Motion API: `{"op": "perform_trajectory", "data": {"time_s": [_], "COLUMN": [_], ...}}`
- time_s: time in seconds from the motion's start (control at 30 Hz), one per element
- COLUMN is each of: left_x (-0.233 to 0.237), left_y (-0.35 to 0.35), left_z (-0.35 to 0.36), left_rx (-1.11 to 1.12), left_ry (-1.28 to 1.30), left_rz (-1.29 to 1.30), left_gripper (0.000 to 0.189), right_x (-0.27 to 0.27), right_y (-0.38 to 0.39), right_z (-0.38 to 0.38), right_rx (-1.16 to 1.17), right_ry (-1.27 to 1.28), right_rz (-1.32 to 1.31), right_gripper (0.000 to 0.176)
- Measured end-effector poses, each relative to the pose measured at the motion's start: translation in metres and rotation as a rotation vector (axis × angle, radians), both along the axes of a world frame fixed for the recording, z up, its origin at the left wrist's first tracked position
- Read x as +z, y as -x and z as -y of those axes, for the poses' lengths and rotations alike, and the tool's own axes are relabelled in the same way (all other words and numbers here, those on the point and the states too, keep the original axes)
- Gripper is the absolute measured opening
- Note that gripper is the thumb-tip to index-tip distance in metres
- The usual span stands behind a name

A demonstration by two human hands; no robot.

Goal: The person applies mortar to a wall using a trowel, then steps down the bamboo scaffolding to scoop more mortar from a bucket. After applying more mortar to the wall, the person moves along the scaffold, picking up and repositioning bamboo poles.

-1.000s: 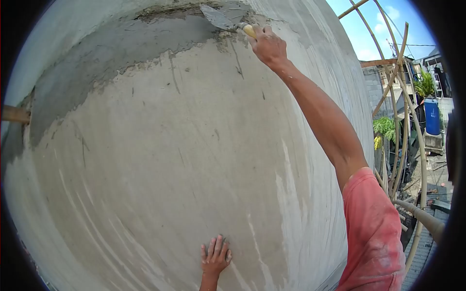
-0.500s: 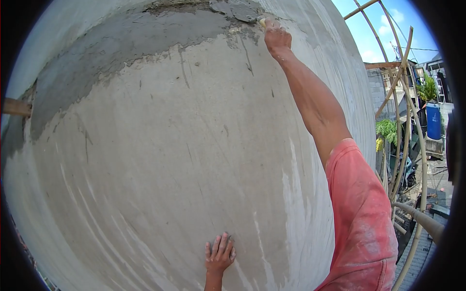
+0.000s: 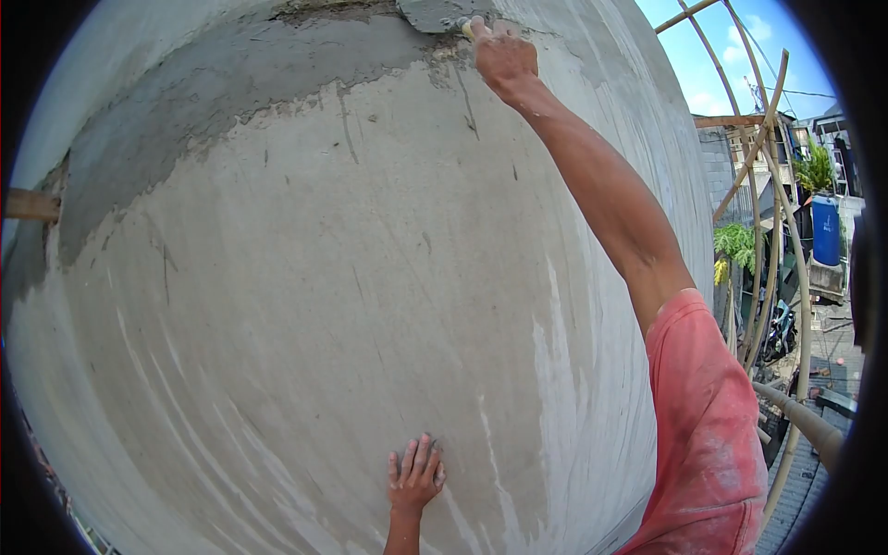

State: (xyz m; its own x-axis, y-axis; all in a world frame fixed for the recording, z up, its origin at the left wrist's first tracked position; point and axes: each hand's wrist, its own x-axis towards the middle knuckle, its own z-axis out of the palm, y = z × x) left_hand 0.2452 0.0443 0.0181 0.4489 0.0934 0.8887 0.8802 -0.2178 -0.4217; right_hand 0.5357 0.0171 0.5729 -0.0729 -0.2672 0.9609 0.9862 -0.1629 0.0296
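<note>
- Since half a second ago, the right hand (image 3: 504, 55) has slid a little leftward along the top of the wall (image 3: 324, 305), and the trowel (image 3: 430, 14) has gone with it. The left hand (image 3: 414, 476) has barely shifted.
- The right hand is closed around the trowel's pale yellow handle, arm stretched high. The grey blade lies flat on the wall at the upper edge of view, partly cut off.
- The left hand holds nothing. Its fingers are spread and its palm is pressed to the wall low down.
- The blade sits on the wet plaster (image 3: 231, 79), a darker band that curves across the top, above the paler, drier surface.
- To do this stroke well, I would judge that the blade should stay nearly flat under steady pressure, feathering the band's ragged lower edge. The left palm should stay braced for balance.
- Counted: two hands, one trowel, one band of wet plaster, one wooden stub (image 3: 28, 205) jutting out at the left, and one blue barrel (image 3: 825, 229) on the right.
- The bamboo poles (image 3: 772, 185) of the scaffold overlap too much to count, though there are at least four.
</note>
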Motion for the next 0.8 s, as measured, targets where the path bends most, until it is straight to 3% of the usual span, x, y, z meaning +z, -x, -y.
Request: {"op": "perform_trajectory", "data": {"time_s": [0.37,0.53,0.67,0.8], "left_x": [-0.002,-0.002,-0.003,-0.001], "left_y": [0.000,0.001,0.001,0.001], "left_z": [0.002,0.000,0.004,0.001], "left_rx": [-0.002,-0.006,0.028,-0.001], "left_ry": [0.010,0.003,0.026,-0.017], "left_rz": [0.001,0.002,0.007,-0.003], "left_gripper": [0.028,0.026,0.024,0.024], "right_x": [-0.007,0.001,0.012,0.024], "right_y": [-0.024,-0.039,-0.028,0.008], "right_z": [-0.023,-0.024,-0.016,0.007], "right_rx": [-0.011,0.066,0.224,0.263], "right_ry": [0.065,0.095,0.104,0.299], "right_rz": [-0.041,-0.244,-0.348,-0.265], "right_gripper": [0.027,0.028,0.030,0.032]}}
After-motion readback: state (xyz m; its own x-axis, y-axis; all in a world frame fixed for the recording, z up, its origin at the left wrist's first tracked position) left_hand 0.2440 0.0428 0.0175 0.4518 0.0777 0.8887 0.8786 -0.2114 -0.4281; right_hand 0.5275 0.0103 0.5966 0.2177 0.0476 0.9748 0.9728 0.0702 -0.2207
